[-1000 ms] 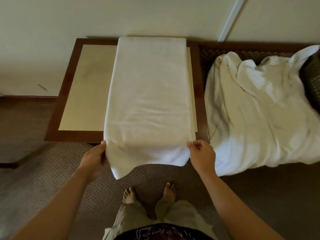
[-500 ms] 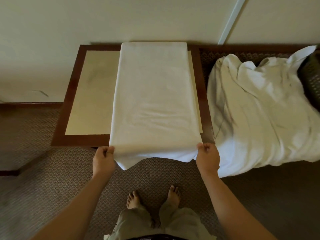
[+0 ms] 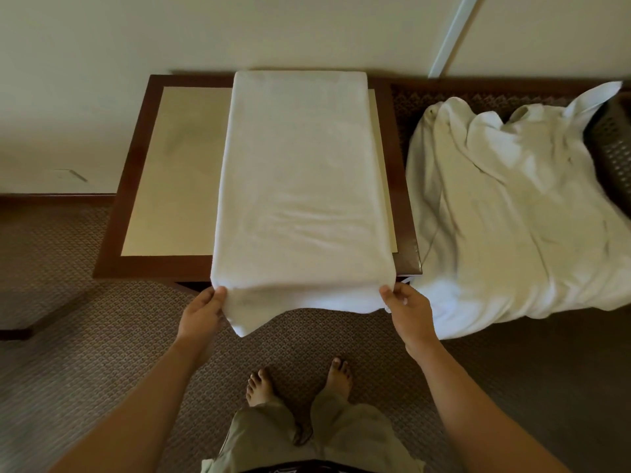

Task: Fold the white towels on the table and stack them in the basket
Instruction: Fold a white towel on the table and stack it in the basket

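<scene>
Left hand (image 3: 201,310) and right hand (image 3: 406,307) each pinch a near corner of the long folded towel (image 3: 300,186), which lies lengthwise on the table (image 3: 136,172), its 6 o'clock end hanging off the edge. Looks mid-fold: next, carry that end toward 12 o'clock, corners level. Unfolded towels (image 3: 512,213) heaped at 3 o'clock, against the basket (image 3: 614,145).

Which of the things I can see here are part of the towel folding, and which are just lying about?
Part of the job:
- flat towel, its near end held by the left hand and right hand
- crumpled towels waiting at the right
- dark basket at the far right edge
- table

Just there:
- carpet
- wall
</scene>
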Available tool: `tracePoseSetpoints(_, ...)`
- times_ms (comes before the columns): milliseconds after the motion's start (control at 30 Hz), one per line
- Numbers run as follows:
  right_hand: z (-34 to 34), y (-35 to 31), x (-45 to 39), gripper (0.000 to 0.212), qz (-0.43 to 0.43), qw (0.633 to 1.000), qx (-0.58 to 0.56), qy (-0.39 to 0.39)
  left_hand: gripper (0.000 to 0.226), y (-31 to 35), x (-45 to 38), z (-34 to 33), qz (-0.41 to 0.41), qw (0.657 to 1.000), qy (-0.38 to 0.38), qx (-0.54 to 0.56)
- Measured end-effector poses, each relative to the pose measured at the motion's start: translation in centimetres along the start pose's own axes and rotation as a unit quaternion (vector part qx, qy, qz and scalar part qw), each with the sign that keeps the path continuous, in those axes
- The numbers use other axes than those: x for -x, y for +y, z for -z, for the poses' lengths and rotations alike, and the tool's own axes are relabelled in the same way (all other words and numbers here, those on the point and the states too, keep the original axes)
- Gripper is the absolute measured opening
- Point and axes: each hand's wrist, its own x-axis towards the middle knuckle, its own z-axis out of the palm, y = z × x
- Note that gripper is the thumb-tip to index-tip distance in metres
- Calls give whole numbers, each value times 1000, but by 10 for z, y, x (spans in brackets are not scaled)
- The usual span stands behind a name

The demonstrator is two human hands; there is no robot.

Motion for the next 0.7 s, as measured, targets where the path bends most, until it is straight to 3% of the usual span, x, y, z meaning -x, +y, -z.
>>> tracePoseSetpoints(300,-1,4,-8,21,35,997,48,51,21,-1,-6,-8,-90,980,88,-156)
tracePoseSetpoints(467,-5,10,-19,26,36,998,57,16,19,-2,-10,-17,-84,970,124,-190)
tracePoseSetpoints(600,-2,16,-17,4,24,999,35,-12,7,-7,-9,-20,-81,971,98,-201)
tracePoseSetpoints(700,-3,11,-23,15,9,1000,-4,-30,12,-12,-9,-20,-80,969,91,-214)
